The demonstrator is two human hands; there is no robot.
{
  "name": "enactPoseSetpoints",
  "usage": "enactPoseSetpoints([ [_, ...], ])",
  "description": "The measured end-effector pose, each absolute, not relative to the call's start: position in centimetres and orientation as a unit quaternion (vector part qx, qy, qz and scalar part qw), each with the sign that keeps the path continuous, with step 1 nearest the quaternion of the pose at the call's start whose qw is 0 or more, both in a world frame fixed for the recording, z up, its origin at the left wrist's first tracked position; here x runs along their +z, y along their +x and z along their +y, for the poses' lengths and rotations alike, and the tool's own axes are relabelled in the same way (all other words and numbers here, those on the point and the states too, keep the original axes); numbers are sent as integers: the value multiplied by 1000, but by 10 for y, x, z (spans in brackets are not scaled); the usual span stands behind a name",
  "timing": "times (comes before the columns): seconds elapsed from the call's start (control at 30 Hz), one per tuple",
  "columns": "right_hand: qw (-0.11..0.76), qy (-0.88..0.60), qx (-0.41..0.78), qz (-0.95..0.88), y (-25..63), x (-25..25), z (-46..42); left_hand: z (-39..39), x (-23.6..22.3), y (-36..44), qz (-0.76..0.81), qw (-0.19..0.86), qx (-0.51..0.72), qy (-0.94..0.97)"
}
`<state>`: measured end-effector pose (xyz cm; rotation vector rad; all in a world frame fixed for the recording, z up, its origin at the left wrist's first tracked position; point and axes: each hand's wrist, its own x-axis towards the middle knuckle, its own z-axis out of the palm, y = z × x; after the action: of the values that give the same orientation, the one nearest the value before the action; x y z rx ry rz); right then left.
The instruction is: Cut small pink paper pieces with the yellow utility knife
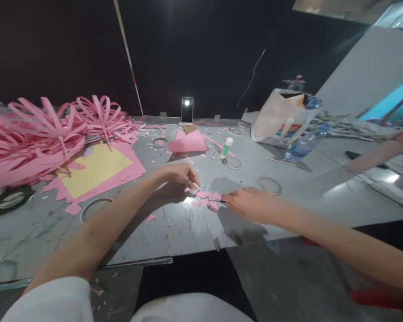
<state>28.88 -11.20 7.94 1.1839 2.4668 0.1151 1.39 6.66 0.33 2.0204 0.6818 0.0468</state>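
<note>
My left hand [183, 175] rests on the grey table [174, 223] with its fingers pinched round a small white cap-like piece [194, 189]. My right hand [246, 203] lies just to the right, fingers closed on a thin dark tool whose tip [221, 201] touches small pink paper scraps [208, 199] between both hands. What the tool is I cannot make out.
Pink paper strip flowers [47, 134] pile at the left beside yellow and pink sheets [97, 170]. A folded pink sheet [188, 142], a glue stick [226, 147], wire rings [270, 185], a water bottle [304, 145], a white bag [282, 116] and a lit phone [187, 109] stand farther back.
</note>
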Motion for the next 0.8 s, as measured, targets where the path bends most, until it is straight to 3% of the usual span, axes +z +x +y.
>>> enactPoseSetpoints([
  [0.37,126,265,143,945,280,68,-49,62,6,14,260,509,15,821],
  [0.57,144,260,150,943,268,54,-45,60,6,15,260,549,26,794],
  [0.8,163,283,110,939,266,51,-44,62,7,14,293,509,13,809],
])
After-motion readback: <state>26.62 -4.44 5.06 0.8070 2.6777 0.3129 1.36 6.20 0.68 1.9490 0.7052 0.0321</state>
